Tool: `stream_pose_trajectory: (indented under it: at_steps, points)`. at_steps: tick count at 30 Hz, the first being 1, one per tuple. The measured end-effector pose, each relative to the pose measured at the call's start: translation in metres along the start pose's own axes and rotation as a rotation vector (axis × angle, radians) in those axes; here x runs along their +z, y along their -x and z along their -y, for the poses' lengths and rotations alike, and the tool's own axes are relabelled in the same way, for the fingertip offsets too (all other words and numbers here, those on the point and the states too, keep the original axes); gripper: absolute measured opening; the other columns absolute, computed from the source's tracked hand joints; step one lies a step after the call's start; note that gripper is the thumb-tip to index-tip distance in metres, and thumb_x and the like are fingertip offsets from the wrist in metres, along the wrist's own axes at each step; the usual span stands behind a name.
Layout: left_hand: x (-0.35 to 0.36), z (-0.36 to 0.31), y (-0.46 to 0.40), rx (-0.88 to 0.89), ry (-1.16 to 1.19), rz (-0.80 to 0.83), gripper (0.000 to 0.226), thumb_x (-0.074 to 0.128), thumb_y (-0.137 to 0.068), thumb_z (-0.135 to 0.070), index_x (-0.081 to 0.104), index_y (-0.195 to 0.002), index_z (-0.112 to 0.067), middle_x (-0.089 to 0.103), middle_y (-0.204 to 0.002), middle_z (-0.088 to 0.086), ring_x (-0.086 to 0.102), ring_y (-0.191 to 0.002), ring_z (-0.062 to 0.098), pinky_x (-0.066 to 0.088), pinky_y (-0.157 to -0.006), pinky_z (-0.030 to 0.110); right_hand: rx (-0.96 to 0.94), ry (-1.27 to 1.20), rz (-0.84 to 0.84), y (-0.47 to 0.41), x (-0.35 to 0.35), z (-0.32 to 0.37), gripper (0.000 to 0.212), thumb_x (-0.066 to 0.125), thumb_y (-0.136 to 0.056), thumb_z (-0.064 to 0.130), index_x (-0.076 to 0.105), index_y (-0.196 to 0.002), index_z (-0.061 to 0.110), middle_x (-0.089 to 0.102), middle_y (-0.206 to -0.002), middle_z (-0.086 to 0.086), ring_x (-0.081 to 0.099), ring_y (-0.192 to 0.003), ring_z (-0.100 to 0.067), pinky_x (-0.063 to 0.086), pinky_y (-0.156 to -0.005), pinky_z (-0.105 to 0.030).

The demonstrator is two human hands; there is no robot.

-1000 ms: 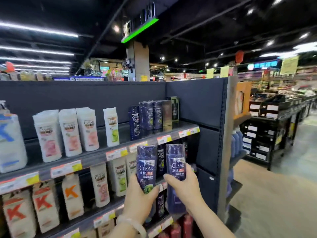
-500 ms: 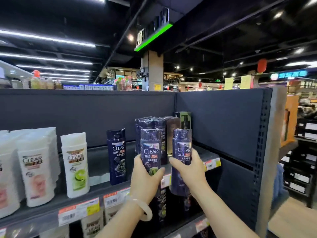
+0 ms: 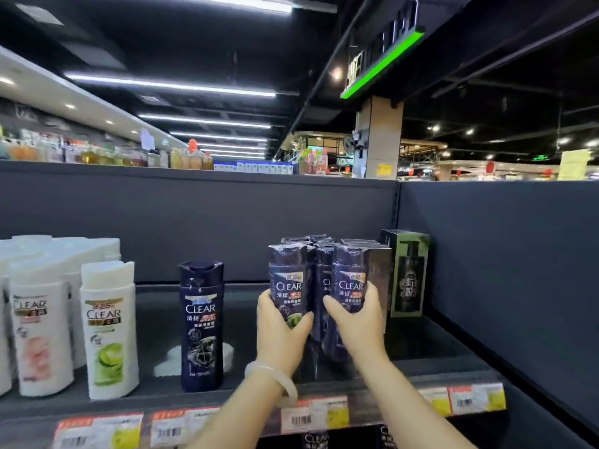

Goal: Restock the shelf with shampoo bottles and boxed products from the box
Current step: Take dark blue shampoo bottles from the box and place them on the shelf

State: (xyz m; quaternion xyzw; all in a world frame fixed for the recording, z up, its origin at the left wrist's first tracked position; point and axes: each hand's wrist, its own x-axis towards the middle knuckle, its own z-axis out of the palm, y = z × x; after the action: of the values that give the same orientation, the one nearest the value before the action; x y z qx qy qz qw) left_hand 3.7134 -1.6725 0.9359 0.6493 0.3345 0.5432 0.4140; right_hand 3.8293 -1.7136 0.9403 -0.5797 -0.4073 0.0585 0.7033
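My left hand [image 3: 280,332] grips a dark blue CLEAR shampoo bottle [image 3: 288,280] over the top shelf [image 3: 437,351]. Beside it my right hand [image 3: 358,317] grips a second dark blue CLEAR bottle [image 3: 350,277]. Both bottles stand upright just in front of a cluster of the same dark bottles [image 3: 319,243]. A dark boxed product [image 3: 406,273] stands to the right of the cluster. Another single dark CLEAR bottle [image 3: 201,325] stands alone to the left. The supply box is out of view.
White CLEAR bottles [image 3: 108,328] stand in rows at the shelf's left. Price tags [image 3: 460,400] line the shelf's front edge. A dark back panel [image 3: 227,222] rises behind, and a side panel [image 3: 502,270] closes the right end. More bottles show on the shelf below.
Both hands have risen from the lower shelf level and moved forward over the top shelf, carrying the two bottles up to the dark cluster. The view has come closer.
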Motion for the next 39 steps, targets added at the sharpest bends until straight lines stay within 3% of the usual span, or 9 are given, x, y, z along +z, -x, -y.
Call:
stream_pose_trajectory:
  at_steps: [4, 6, 10, 17, 22, 25, 28, 39]
  points:
    - [0.011, 0.014, -0.001, -0.008, -0.146, -0.066, 0.061, 0.073, -0.075, -0.013, 0.034, -0.122, -0.016, 0.040, -0.119, 0.004, 0.044, -0.115, 0.021, 0.039, -0.103, 0.040, 0.029, -0.002, -0.022, 0.000, 0.003, -0.021, 0.050, 0.075, -0.072, 0.020, 0.044, -0.110, 0.028, 0.059, -0.107, -0.003, 0.058, -0.098, -0.020, 0.049, -0.087, -0.039]
    - [0.014, 0.019, 0.000, -0.029, -0.161, -0.054, 0.065, 0.073, -0.075, -0.014, 0.032, -0.125, -0.016, 0.038, -0.122, 0.004, 0.043, -0.117, 0.021, 0.038, -0.104, 0.042, 0.013, 0.031, -0.019, 0.001, 0.003, -0.025, 0.052, 0.074, -0.073, 0.020, 0.045, -0.115, 0.025, 0.053, -0.109, -0.001, 0.054, -0.101, -0.019, 0.046, -0.087, -0.037]
    - [0.017, 0.021, -0.001, -0.025, -0.167, -0.008, 0.069, 0.074, -0.074, -0.017, 0.029, -0.126, -0.019, 0.036, -0.124, 0.002, 0.042, -0.118, 0.019, 0.039, -0.104, 0.043, -0.039, 0.124, 0.022, 0.002, 0.008, -0.024, 0.058, 0.073, -0.073, 0.023, 0.043, -0.122, 0.021, 0.043, -0.106, 0.005, 0.046, -0.096, -0.011, 0.036, -0.075, -0.024]
    - [0.015, 0.021, -0.004, -0.031, -0.213, 0.091, 0.078, 0.073, -0.074, -0.016, 0.020, -0.131, -0.019, 0.033, -0.130, 0.003, 0.037, -0.124, 0.019, 0.036, -0.107, 0.042, -0.034, 0.187, 0.069, 0.000, 0.009, -0.025, 0.067, 0.074, -0.074, 0.026, 0.037, -0.129, 0.017, 0.041, -0.111, 0.001, 0.045, -0.104, -0.016, 0.037, -0.083, -0.029]
    - [0.005, 0.025, 0.000, -0.041, -0.285, 0.172, 0.088, 0.076, -0.070, -0.022, 0.017, -0.134, -0.027, 0.033, -0.128, -0.002, 0.037, -0.121, 0.015, 0.036, -0.107, 0.039, 0.013, 0.338, 0.143, 0.004, -0.003, -0.032, 0.091, 0.078, -0.067, 0.032, 0.022, -0.137, 0.019, 0.034, -0.127, -0.004, 0.037, -0.120, -0.020, 0.038, -0.102, -0.041]
    - [-0.001, 0.030, 0.003, -0.045, -0.330, 0.151, 0.064, 0.072, -0.076, -0.019, 0.031, -0.125, -0.026, 0.042, -0.122, -0.003, 0.045, -0.105, 0.008, 0.039, -0.093, 0.025, 0.063, 0.532, 0.209, 0.011, -0.008, -0.040, 0.081, 0.076, -0.070, 0.039, 0.028, -0.131, 0.015, 0.035, -0.128, -0.006, 0.040, -0.120, -0.022, 0.039, -0.095, -0.034]
    - [-0.002, 0.033, 0.003, -0.042, -0.347, 0.132, 0.048, 0.069, -0.080, -0.016, 0.039, -0.116, -0.024, 0.052, -0.118, -0.001, 0.051, -0.097, 0.007, 0.040, -0.084, 0.020, 0.080, 0.588, 0.235, 0.011, -0.006, -0.042, 0.065, 0.072, -0.074, 0.042, 0.036, -0.119, 0.013, 0.038, -0.122, -0.005, 0.043, -0.115, -0.023, 0.039, -0.087, -0.031]
    - [0.008, 0.034, 0.002, -0.029, -0.374, 0.088, 0.051, 0.068, -0.081, -0.018, 0.040, -0.123, -0.021, 0.053, -0.119, 0.000, 0.047, -0.092, 0.005, 0.038, -0.080, 0.020, 0.083, 0.596, 0.225, 0.007, -0.003, -0.039, 0.065, 0.074, -0.073, 0.037, 0.036, -0.120, 0.013, 0.038, -0.122, -0.008, 0.042, -0.116, -0.025, 0.039, -0.092, -0.032]
